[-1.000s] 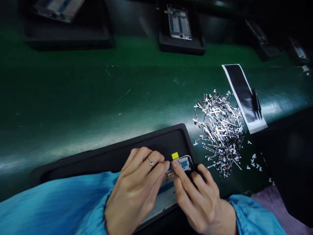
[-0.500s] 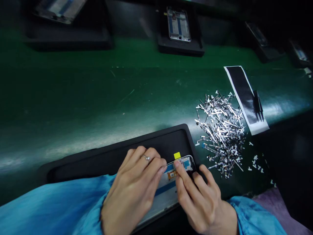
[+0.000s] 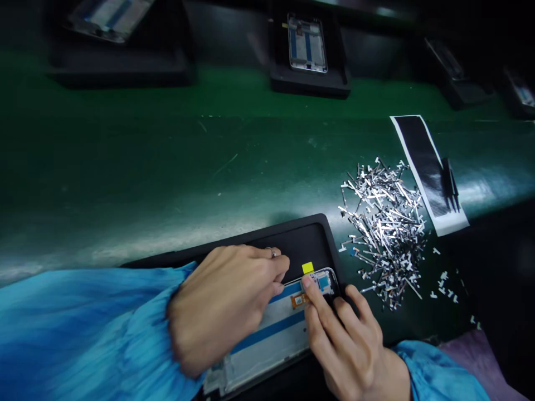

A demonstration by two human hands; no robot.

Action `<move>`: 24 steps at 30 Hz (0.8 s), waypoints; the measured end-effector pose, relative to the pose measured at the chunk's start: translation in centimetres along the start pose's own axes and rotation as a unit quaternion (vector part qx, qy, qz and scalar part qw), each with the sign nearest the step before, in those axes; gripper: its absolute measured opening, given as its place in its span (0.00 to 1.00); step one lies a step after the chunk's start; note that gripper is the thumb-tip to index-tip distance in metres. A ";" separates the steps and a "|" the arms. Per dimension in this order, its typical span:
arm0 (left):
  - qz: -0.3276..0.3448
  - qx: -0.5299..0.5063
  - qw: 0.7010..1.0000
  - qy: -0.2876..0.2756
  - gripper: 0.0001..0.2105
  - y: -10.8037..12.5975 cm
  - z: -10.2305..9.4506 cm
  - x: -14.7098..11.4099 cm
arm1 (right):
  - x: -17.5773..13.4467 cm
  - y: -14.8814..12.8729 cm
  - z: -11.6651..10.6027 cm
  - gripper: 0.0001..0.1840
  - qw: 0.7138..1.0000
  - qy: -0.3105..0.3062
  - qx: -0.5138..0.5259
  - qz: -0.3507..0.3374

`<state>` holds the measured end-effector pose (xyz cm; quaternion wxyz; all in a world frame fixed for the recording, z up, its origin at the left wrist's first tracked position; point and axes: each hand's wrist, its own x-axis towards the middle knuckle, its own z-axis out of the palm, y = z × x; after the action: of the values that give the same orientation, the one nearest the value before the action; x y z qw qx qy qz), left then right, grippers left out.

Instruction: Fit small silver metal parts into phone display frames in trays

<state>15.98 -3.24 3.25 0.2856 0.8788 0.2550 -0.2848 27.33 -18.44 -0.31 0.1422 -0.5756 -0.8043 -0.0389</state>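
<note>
A phone frame (image 3: 271, 328) with blue strips lies tilted in a black tray (image 3: 321, 228). An orange flex piece (image 3: 298, 301) sits on it, and a yellow tab (image 3: 307, 268) sticks out past its upper edge. My right hand (image 3: 351, 340) grips the frame's right end, with one fingertip pressed down just below the yellow tab. My left hand (image 3: 229, 301), wearing a ring, is closed over the frame's upper edge. Its fingertips are pinched together near that edge; whether something small is between them is hidden.
Right of the tray lies a heap of small metallic strips (image 3: 388, 234), with loose bits scattered nearby. Black tweezers (image 3: 450, 186) rest on a black-and-white sheet (image 3: 422, 161). Along the back, more black trays (image 3: 309, 88) hold phone frames (image 3: 307, 44) on the green bench (image 3: 167, 161).
My left hand has turned and its fingers have curled in, uncovering more of the frame's lower left. My right fingertip stays by the yellow tab. The whole view has shifted slightly.
</note>
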 end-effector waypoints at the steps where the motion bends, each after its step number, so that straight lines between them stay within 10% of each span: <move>1: -0.007 0.003 1.000 0.000 0.10 0.1 -0.1 0.1 | 0.0 0.0 0.0 0.14 1.000 0.000 0.000 -0.002; 7: 0.018 -0.021 0.992 0.127 0.08 0.0 1.8 -0.6 | -0.3 0.0 0.4 0.16 1.000 0.004 -0.009 -0.002; 13: 0.032 0.081 0.907 0.412 0.14 -4.4 3.4 -2.1 | -0.4 0.6 0.2 0.17 0.998 0.055 0.035 0.011; 20: -0.012 -0.011 0.927 0.375 0.15 -6.9 5.1 -1.9 | -2.7 2.3 0.6 0.16 0.972 0.155 0.071 0.162; 24: -0.086 -0.043 0.910 0.403 0.14 -9.6 5.4 -3.7 | -4.9 6.6 2.5 0.08 0.976 0.188 0.075 0.076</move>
<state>5.57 -0.98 -1.46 0.1705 0.8805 0.4348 0.0809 34.52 -20.11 -4.69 0.3360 -0.6054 -0.7176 -0.0748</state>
